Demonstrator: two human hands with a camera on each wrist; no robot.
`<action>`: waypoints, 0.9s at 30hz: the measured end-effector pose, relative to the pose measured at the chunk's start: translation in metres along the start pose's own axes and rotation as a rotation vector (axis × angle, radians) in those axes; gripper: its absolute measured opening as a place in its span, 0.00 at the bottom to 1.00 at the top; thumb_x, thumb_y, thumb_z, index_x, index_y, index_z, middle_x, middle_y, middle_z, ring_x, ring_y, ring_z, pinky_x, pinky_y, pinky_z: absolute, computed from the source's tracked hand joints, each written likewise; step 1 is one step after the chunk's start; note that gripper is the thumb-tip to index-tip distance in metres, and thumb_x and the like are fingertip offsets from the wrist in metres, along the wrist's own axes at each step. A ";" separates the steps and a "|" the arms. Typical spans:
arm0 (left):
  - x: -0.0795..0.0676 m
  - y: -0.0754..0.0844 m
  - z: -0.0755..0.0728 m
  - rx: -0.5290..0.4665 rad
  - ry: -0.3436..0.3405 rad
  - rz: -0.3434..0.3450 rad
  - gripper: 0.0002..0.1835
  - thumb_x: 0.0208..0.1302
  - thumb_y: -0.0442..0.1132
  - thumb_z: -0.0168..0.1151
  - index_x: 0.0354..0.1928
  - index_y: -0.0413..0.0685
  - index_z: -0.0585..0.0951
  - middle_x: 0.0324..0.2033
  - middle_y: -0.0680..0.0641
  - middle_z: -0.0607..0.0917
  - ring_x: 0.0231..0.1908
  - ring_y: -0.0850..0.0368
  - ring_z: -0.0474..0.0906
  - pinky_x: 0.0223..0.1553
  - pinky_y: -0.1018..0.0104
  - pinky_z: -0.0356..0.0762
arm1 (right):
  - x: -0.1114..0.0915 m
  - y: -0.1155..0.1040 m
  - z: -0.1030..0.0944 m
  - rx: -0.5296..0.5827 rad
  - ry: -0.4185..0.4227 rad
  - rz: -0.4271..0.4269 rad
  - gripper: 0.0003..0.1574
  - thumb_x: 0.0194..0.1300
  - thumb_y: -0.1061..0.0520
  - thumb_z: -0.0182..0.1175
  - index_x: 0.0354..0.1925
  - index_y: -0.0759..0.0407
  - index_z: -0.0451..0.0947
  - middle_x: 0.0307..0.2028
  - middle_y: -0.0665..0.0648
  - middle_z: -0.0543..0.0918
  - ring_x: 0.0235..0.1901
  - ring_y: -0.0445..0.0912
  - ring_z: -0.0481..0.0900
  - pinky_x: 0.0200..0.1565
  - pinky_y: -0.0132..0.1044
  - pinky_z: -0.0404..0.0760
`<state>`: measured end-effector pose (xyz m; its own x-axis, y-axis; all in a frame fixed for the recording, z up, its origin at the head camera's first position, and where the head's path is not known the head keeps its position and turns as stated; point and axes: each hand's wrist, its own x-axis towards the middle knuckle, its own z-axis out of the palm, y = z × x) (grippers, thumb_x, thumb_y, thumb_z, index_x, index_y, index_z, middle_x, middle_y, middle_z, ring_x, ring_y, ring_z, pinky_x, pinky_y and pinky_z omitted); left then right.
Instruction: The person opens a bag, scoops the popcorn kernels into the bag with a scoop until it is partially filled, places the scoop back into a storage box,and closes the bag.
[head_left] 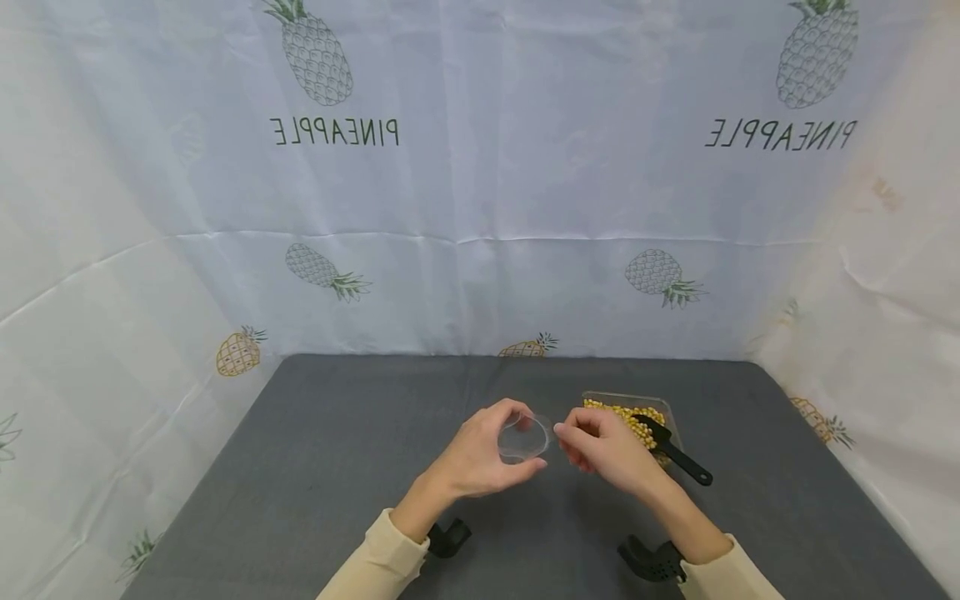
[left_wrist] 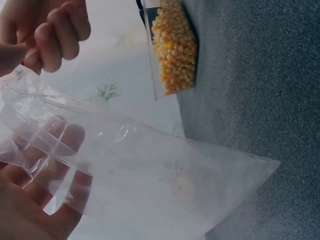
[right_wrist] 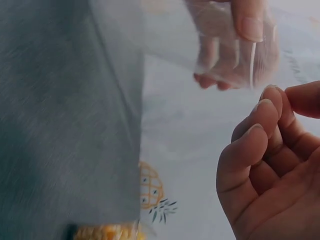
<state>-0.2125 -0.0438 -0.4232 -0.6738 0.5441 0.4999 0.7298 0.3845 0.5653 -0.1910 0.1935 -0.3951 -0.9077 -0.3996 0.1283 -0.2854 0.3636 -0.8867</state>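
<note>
A clear plastic bag (left_wrist: 145,170) hangs with its mouth spread into a round shape. My left hand (head_left: 480,454) holds it near the mouth, thumb on one side and fingers curved around the other. Those fingers show through the film in the left wrist view. My right hand (head_left: 603,446) has thumb and index finger pinched together at the bag's rim, its other fingers curled in; the fingertips hide most of the pinched edge. Beyond the right hand stands a clear box (head_left: 671,417) of yellow corn kernels (left_wrist: 175,47), with a black scoop (head_left: 686,461) leaning in it.
A dark grey cloth covers the table (head_left: 360,467). White curtain (head_left: 480,192) with pineapple prints hangs behind and at both sides. The scoop's handle sticks out over the box's near right side. Black straps (head_left: 652,560) sit at both wrists.
</note>
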 end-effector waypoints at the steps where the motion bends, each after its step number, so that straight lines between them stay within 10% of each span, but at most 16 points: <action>1: 0.000 0.000 0.000 0.014 0.003 0.007 0.27 0.57 0.49 0.75 0.55 0.49 0.76 0.43 0.55 0.82 0.43 0.61 0.79 0.47 0.61 0.78 | -0.002 0.001 -0.001 -0.008 -0.010 0.001 0.22 0.79 0.51 0.55 0.29 0.63 0.75 0.22 0.57 0.76 0.18 0.45 0.72 0.25 0.40 0.76; 11: -0.001 -0.003 0.000 0.089 -0.005 0.037 0.26 0.56 0.50 0.75 0.53 0.49 0.78 0.42 0.54 0.82 0.43 0.56 0.81 0.48 0.59 0.76 | -0.018 0.006 -0.019 -0.110 0.007 0.042 0.18 0.77 0.48 0.57 0.32 0.56 0.77 0.25 0.54 0.78 0.25 0.49 0.78 0.30 0.39 0.79; 27: -0.003 -0.006 0.005 0.133 -0.008 0.048 0.23 0.58 0.49 0.75 0.52 0.50 0.79 0.43 0.55 0.83 0.44 0.59 0.80 0.48 0.57 0.77 | -0.035 0.020 -0.050 -0.571 0.091 0.026 0.08 0.75 0.52 0.60 0.41 0.51 0.84 0.33 0.43 0.82 0.32 0.35 0.78 0.35 0.37 0.78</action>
<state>-0.2140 -0.0444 -0.4313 -0.6370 0.5704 0.5186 0.7706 0.4526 0.4487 -0.1802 0.2574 -0.3951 -0.9323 -0.3196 0.1693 -0.3603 0.7791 -0.5130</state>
